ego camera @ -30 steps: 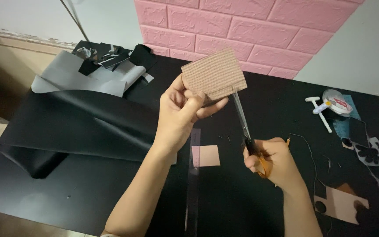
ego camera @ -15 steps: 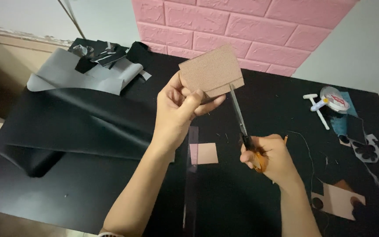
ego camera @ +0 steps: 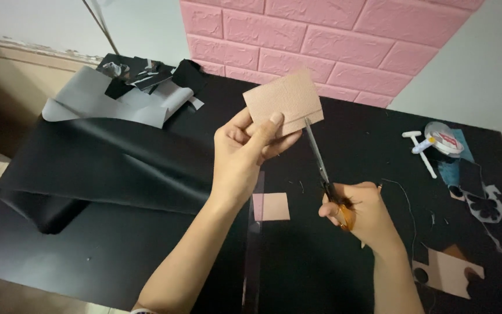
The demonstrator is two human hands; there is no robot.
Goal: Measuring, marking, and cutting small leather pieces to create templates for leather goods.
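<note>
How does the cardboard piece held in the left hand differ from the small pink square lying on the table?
The cardboard piece is held up in the left hand, with scissors at its lower edge; the pink square lies flat on the black table, untouched. The cardboard piece looks larger, oblong and ribbed; the pink square looks smooth. Both are pinkish tan.

Black sheet overhangs the table's left edge; grey sheet and scraps at the far left corner; tape roll near the right edge; pink square mid-table
</note>
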